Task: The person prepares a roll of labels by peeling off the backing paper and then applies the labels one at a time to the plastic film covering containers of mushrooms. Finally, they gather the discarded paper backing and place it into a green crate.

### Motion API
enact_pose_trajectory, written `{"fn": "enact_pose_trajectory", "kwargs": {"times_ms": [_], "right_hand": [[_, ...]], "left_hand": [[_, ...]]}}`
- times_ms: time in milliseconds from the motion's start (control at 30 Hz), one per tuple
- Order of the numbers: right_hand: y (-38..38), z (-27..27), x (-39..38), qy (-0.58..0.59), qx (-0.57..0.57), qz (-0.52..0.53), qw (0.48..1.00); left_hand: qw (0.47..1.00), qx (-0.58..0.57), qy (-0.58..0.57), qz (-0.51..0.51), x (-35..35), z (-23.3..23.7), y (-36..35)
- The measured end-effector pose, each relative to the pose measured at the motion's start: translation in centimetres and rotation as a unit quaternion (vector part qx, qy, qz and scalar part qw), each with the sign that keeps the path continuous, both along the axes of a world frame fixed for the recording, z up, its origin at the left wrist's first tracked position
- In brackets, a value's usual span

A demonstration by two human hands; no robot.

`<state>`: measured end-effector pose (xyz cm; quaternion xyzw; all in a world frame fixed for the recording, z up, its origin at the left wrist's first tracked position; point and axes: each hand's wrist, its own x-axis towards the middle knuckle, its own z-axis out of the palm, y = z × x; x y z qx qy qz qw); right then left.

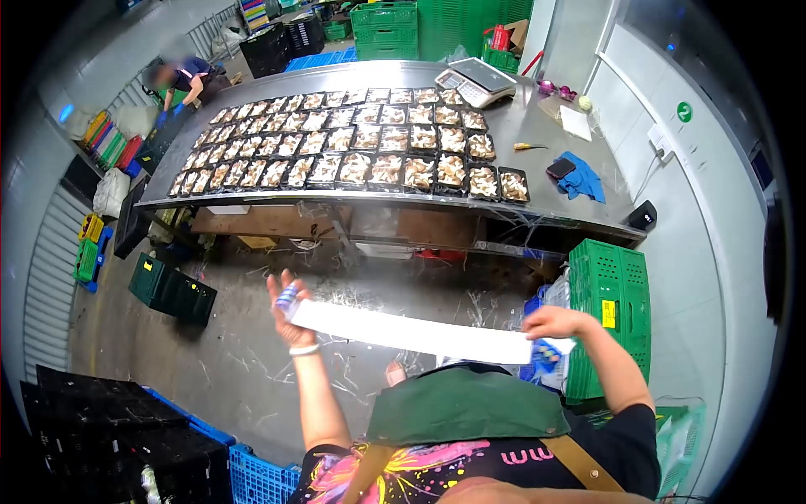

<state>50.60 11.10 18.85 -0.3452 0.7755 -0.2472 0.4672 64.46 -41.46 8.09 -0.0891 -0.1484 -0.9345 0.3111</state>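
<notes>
A long white strip point(411, 331) with blue printed ends is stretched between my two hands, above the floor and in front of the green apron point(470, 406). My left hand point(291, 312) is at its left end, palm up, with the strip's blue end against the fingers. At the right end, my right hand point(550, 324) pinches the strip, and its blue-patterned end hangs below the fingers. Beyond my hands, rows of black trays with sliced mushrooms point(387, 167) stand on the metal table point(537, 189).
Also on the table are a scale point(474, 81), a blue cloth point(581, 178), a phone point(561, 169) and a yellow-handled knife point(531, 146). Green crates point(606, 315) stand at the right, black crates point(126, 433) at lower left. A person point(189, 77) bends beyond the table's far left.
</notes>
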Motion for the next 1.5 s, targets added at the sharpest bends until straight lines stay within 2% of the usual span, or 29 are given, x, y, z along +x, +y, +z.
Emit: {"fn": "enact_pose_trajectory", "kwargs": {"times_ms": [67,100,133,167,200,233,267,333,367,433,467,500,567,600,667,733,800,867,900,967,1033,1133,1167,1233,1300,1367,1400,1467,1500], "right_hand": [[10.6,-2.2,-2.2,0.129,0.096,-0.080,0.984],[15.7,-2.4,-3.1,0.153,0.169,-0.182,0.957],[20.8,-3.0,-3.7,0.228,0.313,-0.261,0.884],[30.0,-8.2,-4.7,0.385,0.435,-0.299,0.757],[35.2,-10.3,-4.4,0.399,0.487,-0.326,0.705],[34.5,-9.0,-4.0,0.413,0.533,-0.352,0.649],[32.5,-9.3,-3.8,0.400,0.493,-0.329,0.699],[19.3,-3.0,-1.7,0.357,0.404,-0.283,0.793],[15.4,-3.8,-1.5,0.349,0.262,-0.286,0.853],[3.0,-2.0,-1.3,0.250,-0.038,-0.232,0.939],[-2.8,0.5,-0.7,0.068,-0.030,-0.250,0.965],[-7.6,1.3,0.1,0.040,-0.087,-0.211,0.973],[-14.7,0.6,1.2,-0.042,-0.171,-0.163,0.971],[-17.3,0.7,1.9,-0.069,-0.207,-0.142,0.965],[-19.3,0.7,3.1,-0.045,-0.194,-0.113,0.973],[-19.0,1.2,2.5,-0.020,-0.107,-0.024,0.994],[-14.9,0.5,1.5,-0.039,-0.173,0.024,0.984],[-9.7,0.8,1.4,-0.040,-0.148,0.001,0.988],[-6.0,-0.4,0.3,0.014,-0.056,0.048,0.997],[3.2,-3.3,-1.5,0.090,0.093,0.004,0.992],[13.3,-4.5,-2.9,0.208,0.229,-0.156,0.938],[26.7,-9.2,-3.0,0.418,0.498,-0.335,0.682],[25.6,-8.4,-2.8,0.420,0.496,-0.337,0.681],[17.7,-4.4,-0.4,0.363,0.399,-0.282,0.794],[11.4,-7.1,-1.4,0.335,0.229,-0.229,0.885],[-1.5,-2.5,-0.1,0.250,0.023,-0.196,0.948],[-7.3,0.5,0.9,0.128,0.020,-0.203,0.970],[-14.5,0.4,1.9,-0.011,-0.119,-0.155,0.981],[-17.8,0.7,3.0,-0.051,-0.168,-0.149,0.973]], "left_hand": [[0.986,0.001,-0.139,0.097,5.2,-4.2,-4.5],[0.981,0.003,-0.145,0.129,8.0,-6.0,-6.7],[0.975,0.005,-0.151,0.161,10.8,-7.7,-8.9],[0.963,0.000,-0.170,0.209,13.6,-9.5,-11.5],[0.947,-0.006,-0.188,0.259,15.7,-10.7,-13.1],[0.947,0.008,-0.180,0.266,16.6,-10.0,-13.1],[0.946,0.021,-0.171,0.275,17.5,-9.1,-13.4],[0.944,0.020,-0.177,0.277,15.2,-5.2,-10.7],[0.960,-0.023,-0.172,0.221,13.0,-3.1,-8.8],[0.979,-0.080,-0.165,0.093,7.8,2.1,-3.1],[0.982,-0.093,-0.163,0.021,4.8,4.8,0.8],[0.977,-0.151,-0.145,-0.050,2.0,6.2,4.4],[0.898,-0.389,-0.175,-0.103,-1.4,9.1,10.2],[0.874,-0.439,-0.130,-0.162,-2.6,10.2,12.1],[0.887,-0.406,-0.014,-0.219,-4.1,12.0,14.2],[0.929,-0.325,0.015,-0.177,-4.6,12.3,12.6],[0.971,-0.237,0.013,-0.038,-4.0,10.5,8.8],[0.988,-0.152,0.018,0.037,-2.0,7.4,3.4],[0.984,-0.148,-0.025,0.093,0.0,5.3,0.7],[0.987,-0.022,-0.047,0.150,5.2,-0.6,-5.2],[0.959,-0.056,-0.110,0.255,12.1,-6.1,-9.9],[0.943,0.022,-0.155,0.294,19.6,-8.9,-12.4],[0.935,0.068,-0.170,0.304,20.2,-9.7,-12.7],[0.922,0.071,-0.211,0.317,19.2,-10.3,-12.6],[0.942,-0.002,-0.226,0.246,14.0,-8.1,-9.6],[0.968,-0.022,-0.209,0.135,6.9,-0.8,-1.8],[0.979,-0.107,-0.166,0.057,3.8,2.3,1.8],[0.946,-0.270,-0.176,-0.042,0.2,8.9,8.9],[0.932,-0.334,-0.133,-0.050,-1.5,8.8,10.8]]}}
